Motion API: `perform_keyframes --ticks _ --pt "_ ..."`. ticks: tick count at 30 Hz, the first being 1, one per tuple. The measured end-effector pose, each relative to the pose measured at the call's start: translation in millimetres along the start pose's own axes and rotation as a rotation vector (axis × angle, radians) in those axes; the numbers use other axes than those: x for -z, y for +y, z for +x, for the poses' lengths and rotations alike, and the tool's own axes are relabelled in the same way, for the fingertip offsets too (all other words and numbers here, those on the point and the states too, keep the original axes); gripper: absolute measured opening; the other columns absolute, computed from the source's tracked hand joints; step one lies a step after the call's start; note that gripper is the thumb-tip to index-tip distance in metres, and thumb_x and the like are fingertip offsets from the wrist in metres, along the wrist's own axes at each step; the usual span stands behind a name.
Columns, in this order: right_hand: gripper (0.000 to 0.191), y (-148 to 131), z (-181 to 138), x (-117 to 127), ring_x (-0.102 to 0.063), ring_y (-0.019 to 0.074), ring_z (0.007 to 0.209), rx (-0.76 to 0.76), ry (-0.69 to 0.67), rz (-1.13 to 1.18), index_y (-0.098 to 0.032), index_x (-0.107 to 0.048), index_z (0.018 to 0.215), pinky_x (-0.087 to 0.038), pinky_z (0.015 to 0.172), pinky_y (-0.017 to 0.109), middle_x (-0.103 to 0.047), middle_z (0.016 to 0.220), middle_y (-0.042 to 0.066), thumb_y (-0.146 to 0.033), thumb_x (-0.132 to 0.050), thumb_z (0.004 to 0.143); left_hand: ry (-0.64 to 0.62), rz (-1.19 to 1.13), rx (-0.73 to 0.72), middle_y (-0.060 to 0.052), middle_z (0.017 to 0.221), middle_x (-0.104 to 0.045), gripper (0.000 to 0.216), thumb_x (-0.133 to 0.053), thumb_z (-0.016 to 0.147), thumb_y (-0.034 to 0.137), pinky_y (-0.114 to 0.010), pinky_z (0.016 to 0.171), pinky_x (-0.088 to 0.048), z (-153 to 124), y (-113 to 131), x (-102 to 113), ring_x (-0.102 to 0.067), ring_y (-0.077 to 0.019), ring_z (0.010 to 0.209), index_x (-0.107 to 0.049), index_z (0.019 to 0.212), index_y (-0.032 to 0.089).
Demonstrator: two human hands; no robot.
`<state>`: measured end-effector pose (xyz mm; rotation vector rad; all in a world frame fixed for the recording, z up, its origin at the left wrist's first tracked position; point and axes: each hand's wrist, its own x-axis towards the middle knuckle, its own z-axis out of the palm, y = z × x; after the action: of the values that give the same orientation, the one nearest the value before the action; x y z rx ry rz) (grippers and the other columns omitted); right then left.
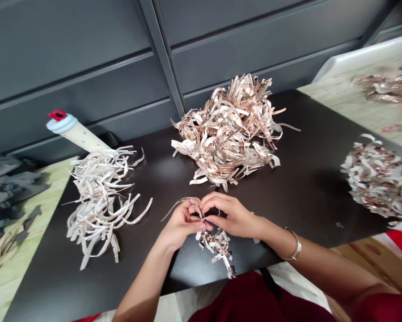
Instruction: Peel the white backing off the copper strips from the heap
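Note:
My left hand [182, 222] and my right hand [228, 214] meet near the front edge of a black table [308, 188], fingers pinched together on a thin curved strip [180, 203] that arcs out to the left. Just below my fingers lies a small bunch of copper-and-white strips [218, 247]. A big heap of copper-coloured strips [229, 129] sits behind my hands. A pile of pale white strips [100, 197] lies to the left.
A white tube with a red cap [74, 130] leans behind the white pile. Another heap of strips [378, 181] sits at the table's right edge, with more on a white tray [385, 82] beyond. Dark grey offcuts [9, 188] lie at far left. A grey panelled wall [120, 58] stands behind.

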<state>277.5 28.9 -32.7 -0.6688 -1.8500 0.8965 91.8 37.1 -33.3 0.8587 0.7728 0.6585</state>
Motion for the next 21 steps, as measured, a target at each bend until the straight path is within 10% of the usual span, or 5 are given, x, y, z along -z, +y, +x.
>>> perform_keyframes --ticks 10,21 --pt "0.017 0.7 -2.8 7.5 -0.067 0.0149 0.091 -0.189 -0.023 0.327 -0.015 -0.056 0.102 -0.056 0.083 0.03 -0.066 0.096 0.006 -0.009 -0.051 0.088 -0.128 -0.065 0.031 0.003 0.078 -0.063 0.054 -0.082 0.062 0.014 -0.021 0.058 -0.056 -2.4 -0.8 7.6 -0.071 -0.016 0.064 -0.048 0.105 0.018" --pt "0.03 -1.1 -1.7 4.2 -0.064 0.0174 0.099 -0.085 -0.06 -0.002 -0.018 -0.057 0.111 -0.052 0.088 0.033 -0.067 0.106 0.007 -0.007 -0.052 0.084 0.016 0.037 -0.033 0.006 0.068 -0.061 0.054 -0.081 0.063 0.015 -0.019 0.054 -0.056 0.5 2.2 1.5 -0.068 -0.0127 0.056 -0.043 0.102 0.017"
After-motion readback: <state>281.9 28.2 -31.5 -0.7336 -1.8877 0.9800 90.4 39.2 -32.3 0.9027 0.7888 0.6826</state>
